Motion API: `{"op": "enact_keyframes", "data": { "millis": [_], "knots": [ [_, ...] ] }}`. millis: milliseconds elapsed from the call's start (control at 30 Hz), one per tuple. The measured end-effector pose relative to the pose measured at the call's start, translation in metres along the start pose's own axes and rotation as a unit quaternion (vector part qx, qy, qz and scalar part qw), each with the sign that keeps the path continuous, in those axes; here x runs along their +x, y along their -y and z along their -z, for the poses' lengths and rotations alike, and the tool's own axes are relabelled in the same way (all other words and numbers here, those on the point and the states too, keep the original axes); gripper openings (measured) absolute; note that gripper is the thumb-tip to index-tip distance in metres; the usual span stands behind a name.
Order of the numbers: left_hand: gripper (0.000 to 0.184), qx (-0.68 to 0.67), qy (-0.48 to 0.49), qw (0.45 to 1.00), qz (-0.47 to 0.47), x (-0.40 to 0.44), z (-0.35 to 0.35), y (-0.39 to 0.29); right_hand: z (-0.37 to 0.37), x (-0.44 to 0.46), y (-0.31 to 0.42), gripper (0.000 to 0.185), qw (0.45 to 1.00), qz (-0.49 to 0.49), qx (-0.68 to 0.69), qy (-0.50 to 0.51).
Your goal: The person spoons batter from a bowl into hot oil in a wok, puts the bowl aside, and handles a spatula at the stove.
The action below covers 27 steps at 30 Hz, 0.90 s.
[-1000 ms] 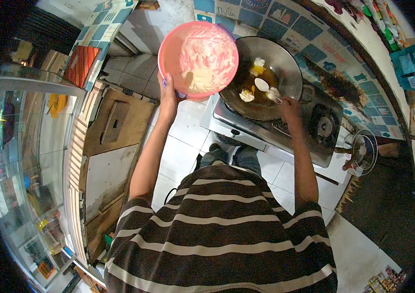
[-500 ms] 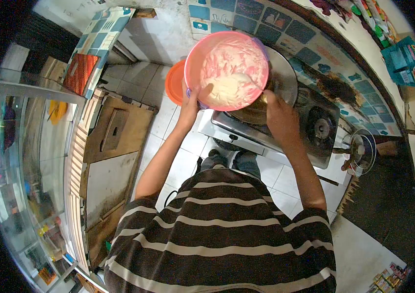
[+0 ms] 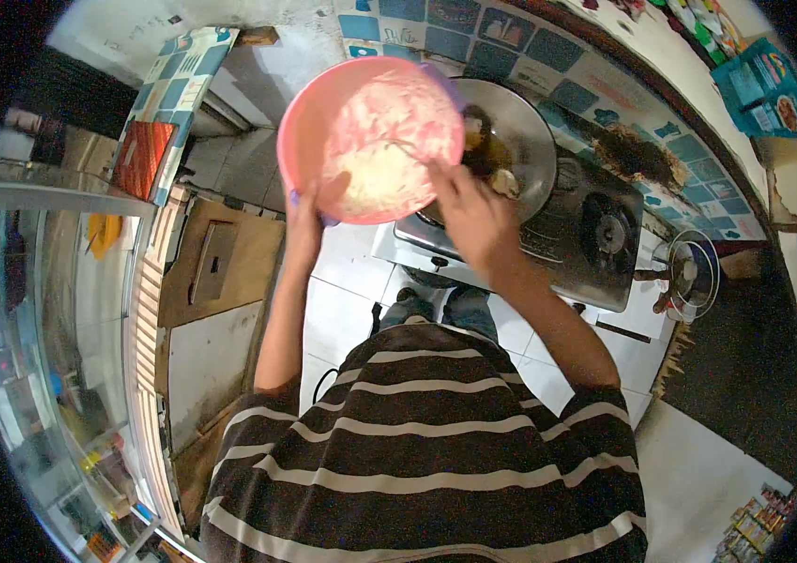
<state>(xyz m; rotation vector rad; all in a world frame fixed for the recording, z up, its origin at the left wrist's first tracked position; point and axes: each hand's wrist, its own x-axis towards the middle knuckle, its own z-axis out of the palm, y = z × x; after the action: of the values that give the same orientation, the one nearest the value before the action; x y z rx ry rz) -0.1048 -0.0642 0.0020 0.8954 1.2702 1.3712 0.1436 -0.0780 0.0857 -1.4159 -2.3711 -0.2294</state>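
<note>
A pink bowl (image 3: 299, 141) with a pale, creamy batter (image 3: 370, 178) in it is held up at the top middle, tilted toward me. My left hand (image 3: 303, 230) grips its rim at the lower left. The fingers of my right hand (image 3: 478, 220) are closed on the handle of a spoon (image 3: 406, 147) whose end is in the batter. Right behind the bowl is a metal wok (image 3: 537, 141) on the stove, with dark oil and a pale lump (image 3: 506, 182) in it. The bowl hides the wok's left part.
The gas stove (image 3: 562, 239) has a second burner (image 3: 609, 230) on its right. A wire strainer (image 3: 694, 272) lies beyond it. A wooden cabinet (image 3: 211, 263) and a glass display case (image 3: 60, 328) stand on the left. A teal packet (image 3: 766, 94) hangs at the upper right.
The bowl and both hands have moved left, uncovering more of the wok and its pale lump. The orange round thing behind the bowl is now hidden. The spoon is lower in the batter.
</note>
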Motion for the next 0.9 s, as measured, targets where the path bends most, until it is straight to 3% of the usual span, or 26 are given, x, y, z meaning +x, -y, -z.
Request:
{"op": "enact_keyframes", "data": {
  "millis": [100,133,200,300,533,633,667,700,733,800,833,900],
  "knots": [
    [0.053,0.003,-0.036,0.999,0.001,-0.015,0.028,-0.011,-0.013,0.0,0.031,0.049,0.999,0.019,0.028,0.036],
    [0.055,-0.018,-0.115,0.99,0.075,-0.028,0.018,-0.039,-0.014,-0.003,0.04,0.05,0.998,0.041,0.034,0.042],
    [0.057,-0.079,-0.121,0.988,0.049,-0.034,0.038,-0.031,-0.01,-0.006,0.05,0.05,0.996,0.051,0.064,0.041],
    [0.059,-0.085,-0.113,0.99,0.015,-0.044,0.052,-0.025,-0.004,-0.001,0.051,0.043,0.997,0.059,0.052,-0.017],
    [0.059,-0.115,-0.067,0.991,0.017,-0.054,0.046,-0.027,-0.016,-0.006,0.058,0.038,0.992,0.063,0.066,0.086],
    [0.057,-0.095,-0.035,0.995,0.013,-0.05,0.041,-0.034,-0.01,0.004,0.045,0.038,0.994,0.014,0.104,0.032],
    [0.057,-0.088,-0.035,0.995,0.013,-0.047,0.042,-0.036,-0.005,0.009,0.04,0.035,0.998,0.008,0.06,0.023],
    [0.059,-0.08,-0.035,0.996,-0.01,-0.041,0.042,-0.03,-0.009,0.013,0.033,0.034,0.996,-0.025,0.061,0.062],
    [0.06,-0.034,-0.039,0.999,0.013,-0.039,0.039,-0.032,-0.013,0.018,0.025,0.033,0.994,-0.037,0.081,0.057],
    [0.061,0.088,-0.068,0.989,-0.099,-0.032,0.03,-0.017,-0.012,0.025,0.02,0.031,0.994,-0.046,0.086,0.046],
    [0.063,0.085,-0.062,0.988,-0.116,-0.031,0.022,-0.018,-0.015,0.027,0.019,0.031,0.994,-0.045,0.082,0.064],
    [0.066,-0.001,-0.066,0.996,-0.063,-0.037,-0.001,-0.022,-0.026,0.024,0.019,0.031,0.991,-0.043,0.072,0.102]
  ]
}}
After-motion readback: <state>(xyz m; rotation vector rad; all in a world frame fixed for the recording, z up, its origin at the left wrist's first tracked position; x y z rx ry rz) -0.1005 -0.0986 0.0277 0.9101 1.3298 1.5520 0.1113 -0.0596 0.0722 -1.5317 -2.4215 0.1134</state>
